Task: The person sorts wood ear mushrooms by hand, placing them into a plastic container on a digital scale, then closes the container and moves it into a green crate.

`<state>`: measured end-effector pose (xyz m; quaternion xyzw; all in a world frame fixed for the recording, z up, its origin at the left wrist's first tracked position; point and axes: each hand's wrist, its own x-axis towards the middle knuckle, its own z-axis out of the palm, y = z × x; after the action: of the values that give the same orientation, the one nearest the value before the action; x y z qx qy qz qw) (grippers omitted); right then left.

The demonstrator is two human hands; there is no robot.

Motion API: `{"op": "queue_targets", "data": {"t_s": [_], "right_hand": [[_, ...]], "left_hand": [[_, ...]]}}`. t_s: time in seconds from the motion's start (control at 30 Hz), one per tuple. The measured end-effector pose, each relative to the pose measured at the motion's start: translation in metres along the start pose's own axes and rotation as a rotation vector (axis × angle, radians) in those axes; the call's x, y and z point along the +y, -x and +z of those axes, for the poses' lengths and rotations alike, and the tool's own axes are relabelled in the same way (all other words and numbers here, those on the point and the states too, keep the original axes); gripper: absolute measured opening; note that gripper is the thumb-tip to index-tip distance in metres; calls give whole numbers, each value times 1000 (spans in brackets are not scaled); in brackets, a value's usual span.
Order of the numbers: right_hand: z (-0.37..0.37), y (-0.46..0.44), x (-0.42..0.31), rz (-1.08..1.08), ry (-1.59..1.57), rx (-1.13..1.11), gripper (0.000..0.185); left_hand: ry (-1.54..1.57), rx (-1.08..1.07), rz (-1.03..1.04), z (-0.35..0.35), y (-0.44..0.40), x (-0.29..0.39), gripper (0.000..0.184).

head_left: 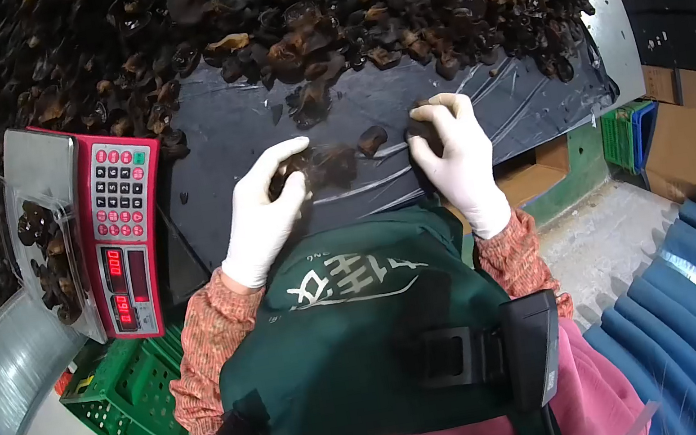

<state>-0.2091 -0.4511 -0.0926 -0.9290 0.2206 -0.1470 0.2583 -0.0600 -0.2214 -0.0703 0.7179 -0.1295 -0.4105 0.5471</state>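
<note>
My left hand (266, 208), in a white glove, curls its thumb and fingers round a dark piece of fungus at the table's near side. My right hand (456, 150), also gloved, has its fingers bent round another dark piece. Between the hands, a small dark piece (371, 141) and a blurred brown piece (331, 168) lie on the black plastic sheet (232, 117). Beyond them spreads a large heap of dark, wet fungus (387, 2).
A red scale (119, 240) stands at the left, with a clear tray of fungus pieces (49, 256) on it. Below it is a green crate (128, 407). Cardboard boxes (685, 150) and blue rolled material (679, 293) are at the right.
</note>
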Motion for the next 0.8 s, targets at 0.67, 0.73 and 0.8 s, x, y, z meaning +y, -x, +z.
{"op": "queue_targets", "data": {"t_s": [0.67,0.73,0.8], "right_hand": [[31,-43,-63,-201,-244,-1,25],[38,-54,-70,-224,-83,-14,26],[49,-57,-62,-257,-53,-20,27]], "left_hand": [[-129,15,159,-1,-3,-15,13],[-20,-1,98,-7,2,-17,13],[91,-13,40,-12,6,-18,13]]}}
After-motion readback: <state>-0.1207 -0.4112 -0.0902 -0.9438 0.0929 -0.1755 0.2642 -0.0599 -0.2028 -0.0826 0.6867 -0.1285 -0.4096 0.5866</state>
